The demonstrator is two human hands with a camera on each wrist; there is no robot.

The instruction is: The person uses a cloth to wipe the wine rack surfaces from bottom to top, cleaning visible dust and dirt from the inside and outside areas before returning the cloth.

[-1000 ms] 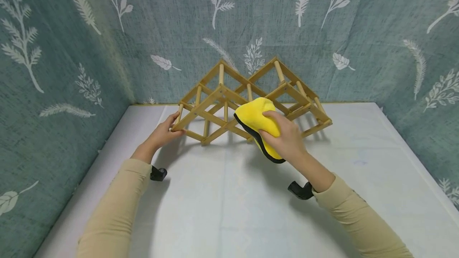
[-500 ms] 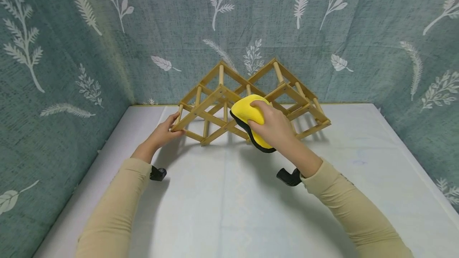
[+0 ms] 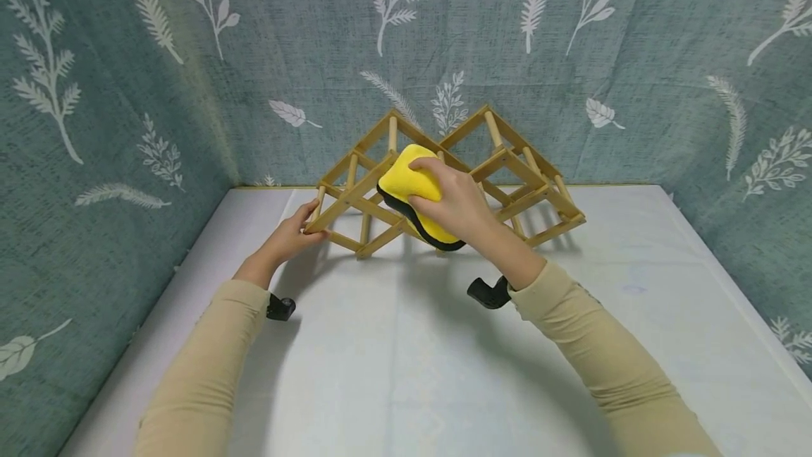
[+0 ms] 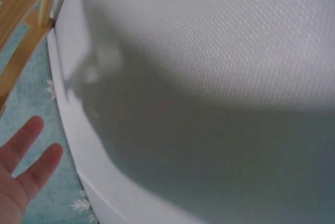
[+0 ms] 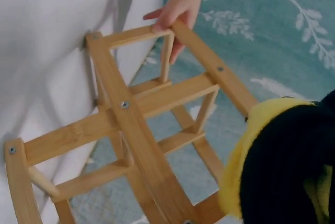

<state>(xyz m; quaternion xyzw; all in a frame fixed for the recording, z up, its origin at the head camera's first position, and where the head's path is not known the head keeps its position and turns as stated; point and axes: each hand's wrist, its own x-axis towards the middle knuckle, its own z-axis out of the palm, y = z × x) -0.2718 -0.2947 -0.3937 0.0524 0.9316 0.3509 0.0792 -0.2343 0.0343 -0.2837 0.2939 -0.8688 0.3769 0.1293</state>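
Observation:
A folding slatted wooden rack (image 3: 342, 201) stands on the white tabletop near the back wall, opened into two peaks. My left hand (image 3: 288, 237) grips its left end, the thumb and fingers around the corner of the frame. Two fingers of that hand (image 4: 39, 171) show in the left wrist view, below part of the rack (image 4: 23, 56). In my right hand (image 3: 459, 203) is a bunched yellow cloth (image 3: 409, 178) with a black edge, held over the front of the left peak. The right wrist view has the cloth (image 5: 238, 156) beside a slat; whether it touches is hard to tell.
A white-covered tabletop (image 3: 355, 372) spreads in front of the rack. Teal fabric walls (image 3: 304, 41) with white leaf prints rise behind and at both sides. A black curved piece (image 3: 280, 307) sits at the left wrist, and another black piece (image 3: 488, 293) at the right.
My right hand has carried the yellow cloth left and slightly up along the front of the rack, towards the left peak. The left hand and the rack stay in place.

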